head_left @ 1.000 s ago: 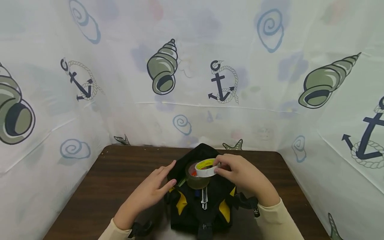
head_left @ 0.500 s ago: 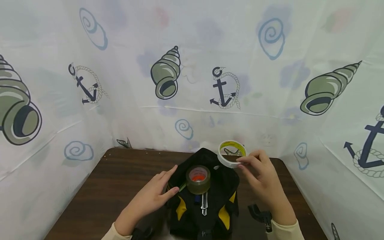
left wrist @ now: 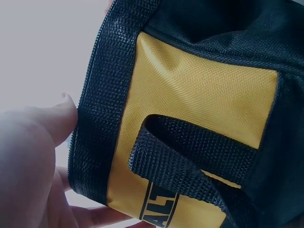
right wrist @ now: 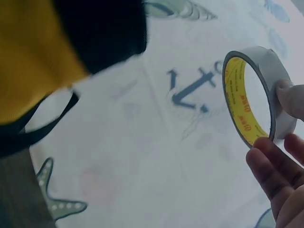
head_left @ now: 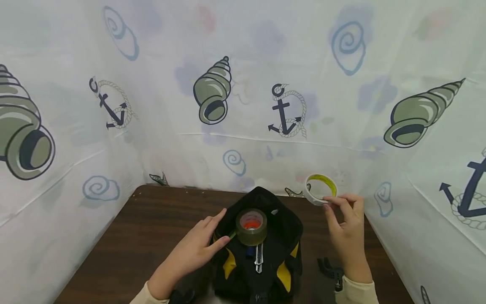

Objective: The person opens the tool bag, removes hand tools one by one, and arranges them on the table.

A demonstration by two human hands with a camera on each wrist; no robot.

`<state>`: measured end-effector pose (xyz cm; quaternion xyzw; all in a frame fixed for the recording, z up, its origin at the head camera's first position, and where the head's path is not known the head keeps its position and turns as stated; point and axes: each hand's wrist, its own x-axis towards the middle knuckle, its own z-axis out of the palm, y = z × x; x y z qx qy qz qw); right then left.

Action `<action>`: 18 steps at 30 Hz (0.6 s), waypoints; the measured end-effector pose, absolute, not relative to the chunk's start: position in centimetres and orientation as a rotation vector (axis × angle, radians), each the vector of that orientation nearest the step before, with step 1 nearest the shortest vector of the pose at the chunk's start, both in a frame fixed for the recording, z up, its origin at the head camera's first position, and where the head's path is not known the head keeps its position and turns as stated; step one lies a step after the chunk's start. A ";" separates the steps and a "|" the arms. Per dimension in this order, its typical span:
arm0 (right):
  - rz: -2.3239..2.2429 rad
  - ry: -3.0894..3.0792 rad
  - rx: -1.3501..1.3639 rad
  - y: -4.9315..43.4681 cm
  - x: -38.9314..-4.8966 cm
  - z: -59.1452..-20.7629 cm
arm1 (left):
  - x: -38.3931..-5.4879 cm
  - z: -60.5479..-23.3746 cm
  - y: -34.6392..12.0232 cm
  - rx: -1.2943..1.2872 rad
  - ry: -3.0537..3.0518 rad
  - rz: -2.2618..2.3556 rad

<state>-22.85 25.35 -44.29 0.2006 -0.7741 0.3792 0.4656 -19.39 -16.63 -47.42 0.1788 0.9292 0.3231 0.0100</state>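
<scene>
My right hand [head_left: 347, 230] pinches a thin roll of white tape [head_left: 310, 195] between thumb and fingers, raised at the right beyond the bag; its yellow inner core [right wrist: 237, 99] shows in the right wrist view. My left hand [head_left: 193, 244] rests against the left rim of a black and yellow bag [head_left: 277, 249], its fingers extended. In the left wrist view the thumb [left wrist: 59, 116] touches the bag's zipped edge [left wrist: 95, 109], with other fingers partly hidden behind it. At the bag's mouth sits a roll of brown packing tape [head_left: 251, 236], with a box cutter [head_left: 259, 258] just below it.
The bag stands on a dark wooden table [head_left: 167, 211]. Black straps [head_left: 329, 269] hang at its sides. A blue item [head_left: 249, 252] and a green one [head_left: 233, 234] show beside the brown tape. A patterned white curtain [head_left: 250, 156] encloses the table's back and sides.
My right hand has lifted the white tape roll from over the brown roll and carried it right, clear of the bag. My left hand has stayed at the rim.
</scene>
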 end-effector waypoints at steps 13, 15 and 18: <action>1.000 -2.064 0.297 27.4 -26.4 -50.4 | -19.5 -47.4 -16.7 0.519 2.879 1.036; 1.041 -2.087 0.252 27.6 -27.0 -51.5 | -19.5 -47.4 -16.6 0.516 2.879 1.041; 1.145 -2.122 0.150 27.9 -27.5 -53.5 | -19.4 -47.5 -16.6 0.510 2.871 1.053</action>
